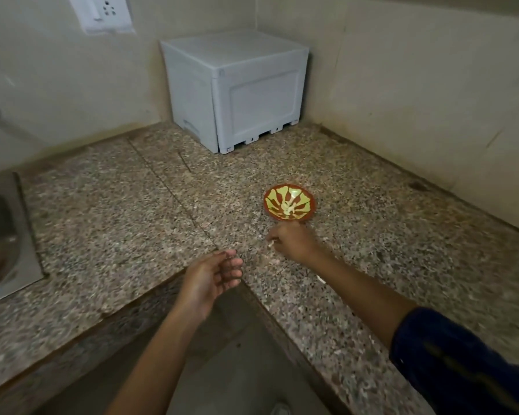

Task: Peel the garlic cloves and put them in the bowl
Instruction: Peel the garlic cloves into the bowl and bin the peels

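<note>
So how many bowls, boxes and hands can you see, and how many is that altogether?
Bowls: 1, the red and yellow bowl
Boxes: 1, the white box
Hands: 2, the left hand and the right hand
Total: 4

The bowl (289, 206) sits on the counter (108, 211), box (237, 88) behind (corner), sink (0, 232) far left.

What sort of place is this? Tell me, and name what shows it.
Most likely a home kitchen corner: a speckled granite counter, a steel sink set into it at the left, and a patterned bowl holding peeled garlic.
</note>
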